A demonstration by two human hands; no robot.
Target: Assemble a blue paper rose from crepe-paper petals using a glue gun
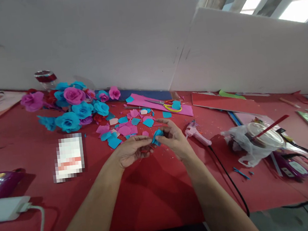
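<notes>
from here, a small blue paper flower (pixel 157 136) sits above the middle of the red table (pixel 152 200); left hand (pixel 134 147) and right hand (pixel 172 136), half curled, pinch it; cut petals (pixel 125 129) lie just beyond; paper roses (pixel 68 121) crowd the far edge; a pink glue gun (pixel 201 137) rests rightward

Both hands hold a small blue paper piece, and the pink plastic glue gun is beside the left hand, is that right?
Not quite: the head view shows the pink plastic glue gun beside the right hand, not the left hand. Both hands do hold the small blue paper piece.
</notes>
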